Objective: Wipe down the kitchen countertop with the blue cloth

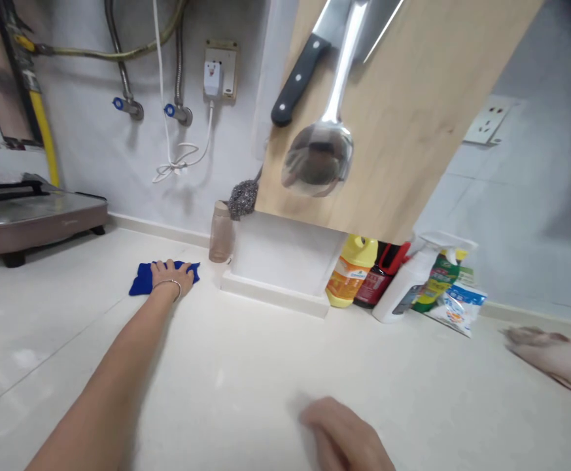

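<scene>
Against the pale countertop (pixel 226 373), a small blue cloth (pixel 142 280) lies near the back wall. My left hand (pixel 171 276), with a thin bracelet at the wrist, presses on it from above, fingers spread. The left arm stretches far forward from the bottom left. Low in the middle of the view, my right hand (pixel 344 435) hovers over or rests on the counter; I cannot tell which. Its fingers are curled in and slightly blurred, with nothing seen in them. Right of the cloth stands a translucent brown bottle (pixel 221 235).
A wooden board (pixel 388 131) juts out, bearing a knife (pixel 299 78) and a metal spatula (pixel 322 157). Beside it hangs a steel scourer (pixel 243 198). Cleaning bottles (pixel 351 278) line the wall at right, near a crumpled rag (pixel 550 356). An electric pan (pixel 34 219) stands left.
</scene>
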A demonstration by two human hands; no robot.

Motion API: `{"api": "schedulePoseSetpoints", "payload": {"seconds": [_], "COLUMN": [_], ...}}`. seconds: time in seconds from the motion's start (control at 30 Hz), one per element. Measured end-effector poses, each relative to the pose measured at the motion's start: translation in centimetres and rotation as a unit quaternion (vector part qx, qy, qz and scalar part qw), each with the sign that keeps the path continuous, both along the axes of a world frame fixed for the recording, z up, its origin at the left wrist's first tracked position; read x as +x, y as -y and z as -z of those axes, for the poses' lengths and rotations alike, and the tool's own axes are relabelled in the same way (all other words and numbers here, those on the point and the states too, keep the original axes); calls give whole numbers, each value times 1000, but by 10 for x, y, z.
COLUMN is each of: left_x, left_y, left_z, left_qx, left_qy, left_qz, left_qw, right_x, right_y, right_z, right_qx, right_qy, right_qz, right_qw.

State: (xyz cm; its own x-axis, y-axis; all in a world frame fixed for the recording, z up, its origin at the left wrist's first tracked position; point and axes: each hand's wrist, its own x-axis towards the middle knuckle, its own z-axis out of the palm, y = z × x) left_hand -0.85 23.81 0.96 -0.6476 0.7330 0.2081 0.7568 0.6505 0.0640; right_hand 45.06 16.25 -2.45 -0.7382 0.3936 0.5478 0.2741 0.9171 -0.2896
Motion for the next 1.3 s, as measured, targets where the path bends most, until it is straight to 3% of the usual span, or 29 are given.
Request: {"api": "schedulePoseSetpoints", "payload": {"seconds": [0.17,0.3,0.6,0.77,0.87,0.97,1.07,1.1,1.17,1.23,1.3], "left_x": [29,73,230,325,362,363,330,315,283,255,233], "left_y": [46,82,145,170,185,193,188,184,177,170,166], "left_z": [-7,-10,-1,4,0,-9,-21,-25,-32,-37,-41], "left_qx": [-30,-37,-61,-33,-33,-42,48,114,263,376,437], "left_qy": [-6,-15,-33,51,105,190,361,439,585,655,672], "left_qz": [14,49,242,405,475,540,562,534,412,293,237], "left_qw": [999,998,968,912,873,819,743,713,647,586,549], "right_x": [-5,-3,-6,3,14,24,26,24,18,12,11], "right_y": [8,6,-5,-12,-15,-14,-2,5,21,37,50], "right_z": [-4,-3,-11,-23,-29,-36,-42,-42,-38,-31,-23], "right_qx": [0,-7,-35,-38,-37,-39,-45,-49,-54,-46,-31], "right_qy": [-31,-27,-112,-188,-197,-201,-197,-185,-130,-34,61], "right_qz": [12,10,39,76,98,111,101,91,69,46,33], "right_qw": [999,1000,992,978,975,972,974,977,988,997,997]}}
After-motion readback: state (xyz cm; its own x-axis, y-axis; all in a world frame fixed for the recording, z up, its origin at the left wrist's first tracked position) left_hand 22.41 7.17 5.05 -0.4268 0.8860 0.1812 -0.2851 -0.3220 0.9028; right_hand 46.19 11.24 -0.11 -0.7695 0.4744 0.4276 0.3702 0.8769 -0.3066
